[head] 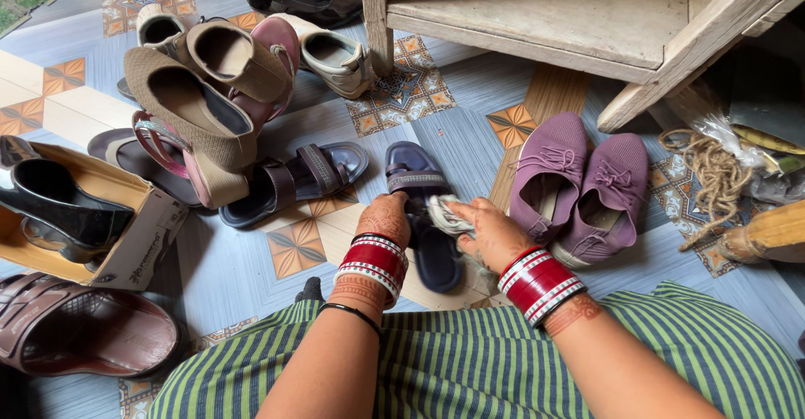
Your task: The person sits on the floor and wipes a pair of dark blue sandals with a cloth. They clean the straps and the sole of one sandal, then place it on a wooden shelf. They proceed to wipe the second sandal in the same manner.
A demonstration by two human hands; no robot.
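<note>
Left hand (384, 218): clenched around the edge of a dark blue sandal (423, 218), steadying it above the patterned floor (453, 134).
Right hand (495, 233): fingers closed on a crumpled pale cloth (446, 218), pressed against the sandal's side.
Sandal position: between both hands, in front of the striped lap (470, 360), toe end toward the lap, strap end away.
Risk, slip: likely if the one-sided left grip loosens under the cloth's pressure; sandal would drop to the tiles.
Risk, snag: cloth may catch on the strap and tug it, a judgement from how close the two sit.
Risk, bangles: red and white bangles (537, 283) near the sole, possibly picking up dirt.
Container, cardboard box (142, 234): open, lying at left; holds a glossy black heeled shoe (59, 205).
Container, wooden rack (587, 16): lowest shelf bare as far as visible.
Loose footwear: purple lace-up pair (579, 184) just right of the hands; matching dark sandal (293, 180) to the left; tan and pink heap (210, 92) beyond; brown sandal (80, 327) at lower left.
Other: coil of rope (713, 167) beside crinkled plastic at right.
</note>
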